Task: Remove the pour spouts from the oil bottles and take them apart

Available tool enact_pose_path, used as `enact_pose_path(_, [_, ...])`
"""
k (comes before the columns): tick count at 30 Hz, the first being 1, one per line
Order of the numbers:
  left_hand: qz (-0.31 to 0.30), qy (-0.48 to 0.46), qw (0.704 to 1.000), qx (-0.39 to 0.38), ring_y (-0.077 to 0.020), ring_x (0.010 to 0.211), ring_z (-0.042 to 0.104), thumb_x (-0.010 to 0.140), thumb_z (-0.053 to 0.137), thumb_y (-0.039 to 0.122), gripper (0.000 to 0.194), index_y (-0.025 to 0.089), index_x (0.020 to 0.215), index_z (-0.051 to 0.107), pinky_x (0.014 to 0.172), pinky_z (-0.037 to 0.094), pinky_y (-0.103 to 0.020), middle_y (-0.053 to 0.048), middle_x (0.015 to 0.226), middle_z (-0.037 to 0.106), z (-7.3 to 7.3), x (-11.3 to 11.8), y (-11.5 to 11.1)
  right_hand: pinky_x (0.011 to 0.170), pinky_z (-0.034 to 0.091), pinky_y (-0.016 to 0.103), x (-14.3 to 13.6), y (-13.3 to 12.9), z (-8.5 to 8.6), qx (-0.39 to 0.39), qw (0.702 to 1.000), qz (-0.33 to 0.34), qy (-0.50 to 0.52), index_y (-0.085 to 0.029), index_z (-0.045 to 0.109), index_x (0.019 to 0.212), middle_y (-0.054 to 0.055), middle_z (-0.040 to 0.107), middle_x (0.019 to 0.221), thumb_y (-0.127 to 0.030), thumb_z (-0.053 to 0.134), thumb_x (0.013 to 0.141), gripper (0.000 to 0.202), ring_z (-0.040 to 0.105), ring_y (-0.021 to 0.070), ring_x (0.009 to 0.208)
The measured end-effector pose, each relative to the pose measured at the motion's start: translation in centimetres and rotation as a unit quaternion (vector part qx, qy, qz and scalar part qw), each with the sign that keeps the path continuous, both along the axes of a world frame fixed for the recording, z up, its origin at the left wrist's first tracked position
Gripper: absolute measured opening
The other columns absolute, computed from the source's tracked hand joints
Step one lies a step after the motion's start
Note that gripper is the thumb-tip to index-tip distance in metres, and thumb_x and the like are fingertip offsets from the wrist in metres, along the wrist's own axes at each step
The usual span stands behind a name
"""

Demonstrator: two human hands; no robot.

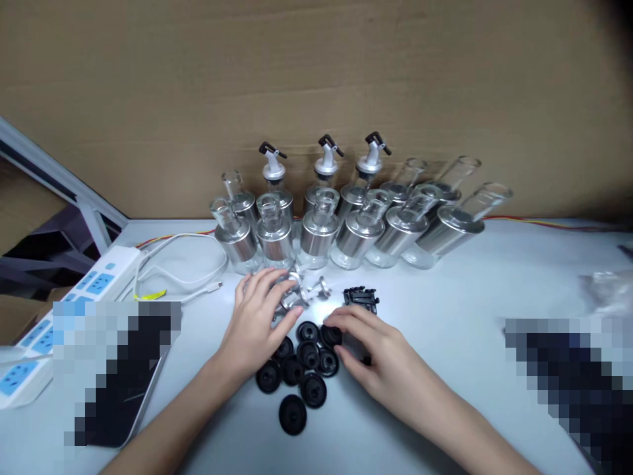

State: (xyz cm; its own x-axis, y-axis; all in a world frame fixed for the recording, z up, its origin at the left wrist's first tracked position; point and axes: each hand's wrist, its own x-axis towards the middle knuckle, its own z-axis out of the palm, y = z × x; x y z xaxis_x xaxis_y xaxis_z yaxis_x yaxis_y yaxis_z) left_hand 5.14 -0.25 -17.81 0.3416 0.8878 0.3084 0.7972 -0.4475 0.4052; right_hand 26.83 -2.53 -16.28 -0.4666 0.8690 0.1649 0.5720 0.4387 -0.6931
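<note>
My left hand [262,316] rests over a small group of silver pourer spouts [316,290], fingers spread and partly covering them. Thumb and fingers of my right hand [368,349] close around the edges of a black round stopper [331,336], at the right of a cluster of similar ones. Several more black stoppers [309,356] lie between and below the hands, one black stopper [293,415] nearest to me. Just beyond my right hand sits a small pile of black levers [361,298]. Part of that area is hidden under my right fingers.
Glass bottles with metal sleeves [319,234] stand in two rows at the back; three carry pourers [326,158]. At left are a power strip [59,323], a white cable [198,290] and a pixelated dark device [128,376]. Clear plastic [613,293] lies far right.
</note>
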Motion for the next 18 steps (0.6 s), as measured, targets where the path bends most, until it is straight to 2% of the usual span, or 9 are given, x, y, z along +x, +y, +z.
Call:
enact_pose_path(5, [-0.001, 0.004, 1.0, -0.001, -0.0284, 0.127, 0.043, 0.094, 0.051, 0.029, 0.025, 0.021, 0.116, 0.057, 0.107, 0.031, -0.051, -0.009, 0.13, 0.055, -0.04, -0.02, -0.04, 0.071, 0.056, 0.028, -0.03, 0.12, 0.07, 0.003, 1.0, -0.009, 0.008, -0.019, 0.062, 0.096, 0.007, 0.064, 0.092, -0.004, 0.047, 0.085, 0.024, 0.065, 0.0166, 0.079])
enact_pose_path(8, [-0.005, 0.004, 1.0, 0.001, -0.0287, 0.126, 0.044, 0.094, 0.049, 0.029, 0.024, 0.021, 0.115, 0.058, 0.107, 0.032, -0.053, -0.01, 0.13, 0.055, -0.01, -0.02, -0.08, 0.071, 0.056, 0.028, -0.08, 0.02, 0.07, -0.01, 1.0, -0.003, 0.01, -0.02, 0.065, 0.095, 0.007, 0.065, 0.092, -0.005, 0.05, 0.084, 0.023, 0.066, 0.0164, 0.078])
enact_pose_path(11, [-0.012, -0.006, 1.0, -0.006, -0.0282, 0.128, 0.042, 0.095, 0.049, 0.029, 0.024, 0.02, 0.116, 0.056, 0.107, 0.033, -0.053, -0.01, 0.13, 0.054, 0.0, -0.02, -0.11, 0.084, 0.057, 0.037, -0.02, -0.1, 0.02, -0.005, 1.0, -0.025, 0.019, -0.019, 0.066, 0.106, 0.011, 0.065, 0.108, -0.016, 0.053, 0.086, 0.024, 0.066, 0.0219, 0.097])
enact_pose_path(14, [-0.023, -0.023, 0.999, -0.01, -0.027, 0.129, 0.04, 0.095, 0.048, 0.03, 0.026, 0.019, 0.118, 0.055, 0.109, 0.034, -0.05, -0.01, 0.131, 0.052, -0.07, -0.05, -0.08, 0.102, 0.047, 0.049, 0.22, -0.03, -0.19, -0.008, 0.997, -0.069, 0.02, -0.019, 0.055, 0.131, 0.015, 0.052, 0.138, -0.036, 0.053, 0.09, 0.045, 0.051, 0.0293, 0.127])
enact_pose_path(16, [-0.033, -0.028, 0.999, -0.006, -0.0269, 0.13, 0.039, 0.095, 0.048, 0.029, 0.025, 0.02, 0.117, 0.056, 0.109, 0.035, -0.049, -0.01, 0.13, 0.052, -0.18, -0.09, -0.04, 0.109, 0.039, 0.052, 0.35, 0.08, -0.4, -0.043, 0.997, -0.058, 0.005, -0.017, 0.045, 0.142, 0.014, 0.043, 0.147, -0.044, 0.051, 0.091, 0.058, 0.04, 0.0296, 0.136])
enact_pose_path(18, [-0.041, -0.025, 0.999, 0.001, -0.0273, 0.129, 0.04, 0.095, 0.048, 0.028, 0.023, 0.02, 0.115, 0.057, 0.108, 0.036, -0.051, -0.009, 0.13, 0.053, -0.3, -0.11, 0.01, 0.113, 0.032, 0.051, 0.36, 0.15, -0.6, -0.079, 0.997, -0.023, -0.011, -0.015, 0.037, 0.146, 0.014, 0.037, 0.151, -0.046, 0.047, 0.092, 0.063, 0.033, 0.0279, 0.14])
